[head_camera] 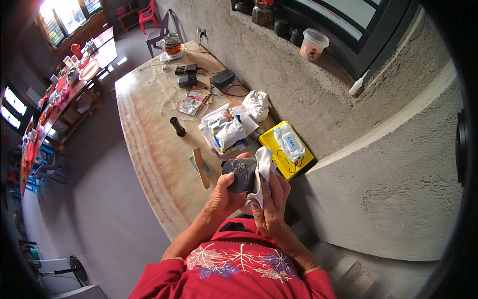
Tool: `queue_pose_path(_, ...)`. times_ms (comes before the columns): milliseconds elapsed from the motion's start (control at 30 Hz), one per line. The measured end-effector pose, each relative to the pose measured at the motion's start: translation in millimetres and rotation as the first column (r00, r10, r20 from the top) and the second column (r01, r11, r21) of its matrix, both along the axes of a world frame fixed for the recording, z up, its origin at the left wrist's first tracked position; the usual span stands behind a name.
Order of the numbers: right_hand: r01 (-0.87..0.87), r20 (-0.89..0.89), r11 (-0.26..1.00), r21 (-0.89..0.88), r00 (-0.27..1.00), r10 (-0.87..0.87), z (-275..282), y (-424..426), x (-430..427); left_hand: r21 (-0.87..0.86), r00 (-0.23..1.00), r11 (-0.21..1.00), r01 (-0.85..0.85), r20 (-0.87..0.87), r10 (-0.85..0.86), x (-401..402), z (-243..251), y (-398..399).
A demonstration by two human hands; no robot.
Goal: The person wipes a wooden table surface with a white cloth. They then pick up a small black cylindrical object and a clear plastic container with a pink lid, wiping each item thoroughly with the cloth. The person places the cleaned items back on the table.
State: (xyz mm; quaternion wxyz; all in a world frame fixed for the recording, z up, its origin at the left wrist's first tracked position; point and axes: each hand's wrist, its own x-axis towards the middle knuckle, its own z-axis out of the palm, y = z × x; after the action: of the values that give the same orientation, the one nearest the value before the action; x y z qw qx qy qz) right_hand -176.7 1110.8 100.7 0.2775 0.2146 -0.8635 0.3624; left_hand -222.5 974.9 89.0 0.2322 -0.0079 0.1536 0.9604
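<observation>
My left hand (224, 192) grips a dark grey cylindrical object (239, 173), thumb resting on its round, wrinkled end face. A white cloth (263, 168) is pressed against the other end by my right hand (274, 202), whose fingers are bent around the fabric. The cloth hides that end, so I cannot tell what the object is. Just beyond my left hand, a flat wooden stick, curved along its edges (201, 168), lies across a small blue-grey tray (195, 164). A black flashlight (177, 127) stands on the marble-patterned table (149, 149).
A yellow box (274, 151) carries a wet-wipes pack (289, 142) near the wall. White plastic packets (226, 127), a crumpled white cloth (257, 105), a power strip (223, 77), loose cables (173, 99) and a glass teapot (172, 45) occupy the table. Steps (351, 276) descend at lower right.
</observation>
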Motion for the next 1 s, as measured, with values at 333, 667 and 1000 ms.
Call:
queue_pose_path(333,-0.016,0.317,0.900,-0.436,0.933,0.169,13,18,-41,-0.207,0.994,0.978,-0.036,-0.112,0.013,4,3,-7)
queue_pose_path(667,-0.110,-0.076,0.991,0.078,0.990,0.116,29,7,-29,-0.358,0.990,0.933,-0.043,0.110,0.088,5,2,0)
queue_pose_path(1000,0.222,0.437,0.425,-0.877,0.735,0.518,20,37,-32,-0.359,0.992,0.931,-0.068,-0.127,0.024,1,3,-13)
